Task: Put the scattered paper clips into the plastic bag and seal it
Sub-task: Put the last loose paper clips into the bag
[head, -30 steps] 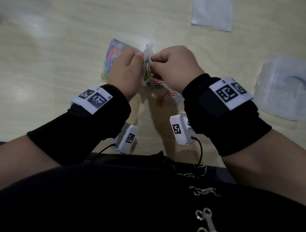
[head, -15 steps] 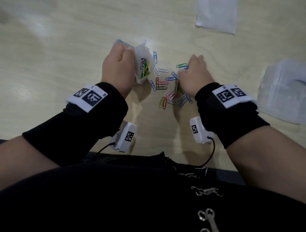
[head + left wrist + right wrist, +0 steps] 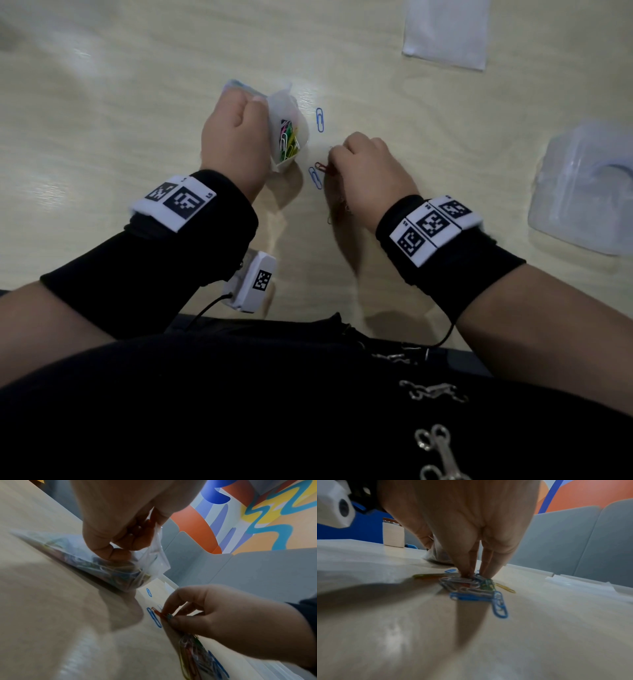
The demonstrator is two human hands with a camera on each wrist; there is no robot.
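Our right hand dropped from the plastic bag onto the paper clips, pinching a bunch — left hand grips the bag open, more loads remain.

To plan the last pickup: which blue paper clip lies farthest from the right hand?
The lone blue paper clip beside the plastic bag's mouth; the other lies beside the right hand.

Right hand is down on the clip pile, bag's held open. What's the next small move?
Probably pinch and lift: the right hand fingertips already press the paper clips pile on the table, and the left hand holds the plastic bag open beside it.
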